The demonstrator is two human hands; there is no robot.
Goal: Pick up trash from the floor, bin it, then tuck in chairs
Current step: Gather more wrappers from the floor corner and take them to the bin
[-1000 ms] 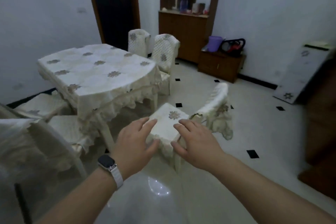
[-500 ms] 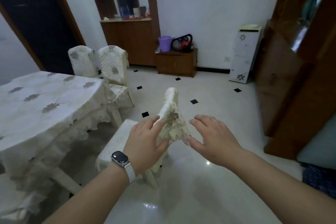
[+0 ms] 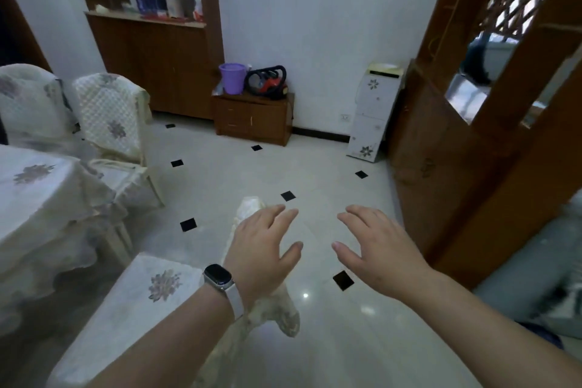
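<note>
A chair in a cream floral cover (image 3: 141, 302) stands pulled out from the covered table (image 3: 41, 195), its seat at the lower left and its backrest top showing just beyond my left hand. My left hand (image 3: 261, 249), with a watch on the wrist, hovers over the backrest with fingers spread and holds nothing. My right hand (image 3: 374, 246) is to the right of the chair, above the floor, fingers spread and empty. No trash shows on the visible floor.
Two more covered chairs (image 3: 110, 123) stand at the table's far side. A low wooden cabinet (image 3: 252, 120) with a purple bucket (image 3: 233, 77) sits against the back wall. A white panel (image 3: 371, 113) leans near a wooden partition (image 3: 456, 151) on the right.
The view has swung right and closer to the pulled-out chair. Both hands stay spread; the left now sits over the backrest, the right has drifted clear of the chair.
</note>
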